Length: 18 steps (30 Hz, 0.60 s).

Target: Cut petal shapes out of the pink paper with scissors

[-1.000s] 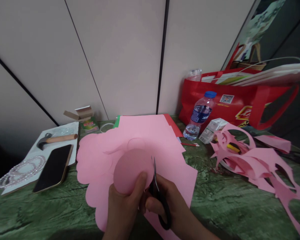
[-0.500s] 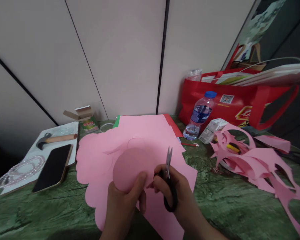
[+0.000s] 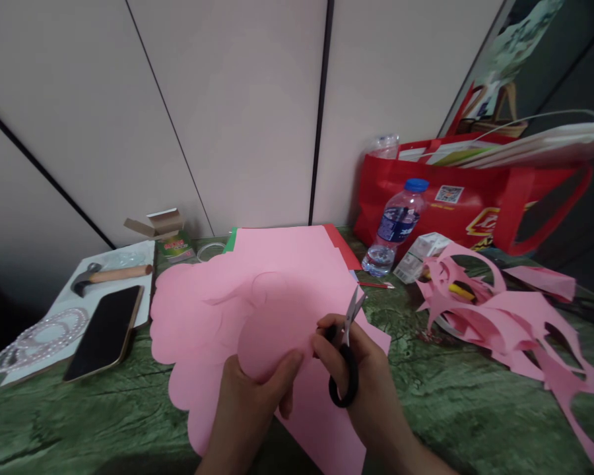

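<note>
Between the thumb and fingers of my left hand (image 3: pixel 260 396) is a rounded piece of pink paper (image 3: pixel 272 336), held up over the stack. My right hand (image 3: pixel 363 369) has black-handled scissors (image 3: pixel 346 336) hooked on its fingers, blades pointing up and slightly parted. Its thumb and fingertips are also close at the right edge of the paper piece; whether they pinch it I cannot tell. Beneath both hands lie pink paper sheets (image 3: pixel 301 251). Scalloped pink cut-outs (image 3: pixel 183 310) lie on the left side of them.
Pink paper scraps (image 3: pixel 515 323) spread at the right, near a white box (image 3: pixel 420 257), a water bottle (image 3: pixel 393 227) and a red bag (image 3: pixel 435 198). At left are a phone (image 3: pixel 106 333), a hammer (image 3: pixel 113 274) and a beaded strand (image 3: pixel 44 336). A pencil (image 3: pixel 376 285) lies beside the sheets.
Both hands have shifted a little to the right with the paper piece. The scissors have tilted to the right, and their blades look slightly more parted.
</note>
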Each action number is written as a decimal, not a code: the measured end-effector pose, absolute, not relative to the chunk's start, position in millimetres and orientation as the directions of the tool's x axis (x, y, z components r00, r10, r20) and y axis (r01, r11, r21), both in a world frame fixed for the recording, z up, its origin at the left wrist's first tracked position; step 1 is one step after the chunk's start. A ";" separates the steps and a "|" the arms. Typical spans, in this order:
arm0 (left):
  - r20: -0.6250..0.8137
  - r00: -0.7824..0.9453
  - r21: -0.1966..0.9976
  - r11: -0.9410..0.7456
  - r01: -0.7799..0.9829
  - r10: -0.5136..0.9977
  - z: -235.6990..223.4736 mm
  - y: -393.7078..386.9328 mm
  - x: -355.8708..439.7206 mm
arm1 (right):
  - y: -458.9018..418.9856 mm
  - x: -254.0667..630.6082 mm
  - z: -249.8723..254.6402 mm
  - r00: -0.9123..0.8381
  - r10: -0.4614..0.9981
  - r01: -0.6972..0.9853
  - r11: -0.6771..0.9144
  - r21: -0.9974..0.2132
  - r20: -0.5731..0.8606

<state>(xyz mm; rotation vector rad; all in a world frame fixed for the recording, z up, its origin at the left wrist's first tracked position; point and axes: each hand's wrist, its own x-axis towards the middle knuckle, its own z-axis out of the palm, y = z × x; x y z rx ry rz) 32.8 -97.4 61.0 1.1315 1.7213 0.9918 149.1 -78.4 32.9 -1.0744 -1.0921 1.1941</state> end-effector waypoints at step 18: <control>-0.061 -0.421 0.974 0.147 0.174 0.905 56.4 -97.1 27.7 | -86.1 145.6 24.3 -0.462 0.887 -0.241 -0.136 -0.961 -0.009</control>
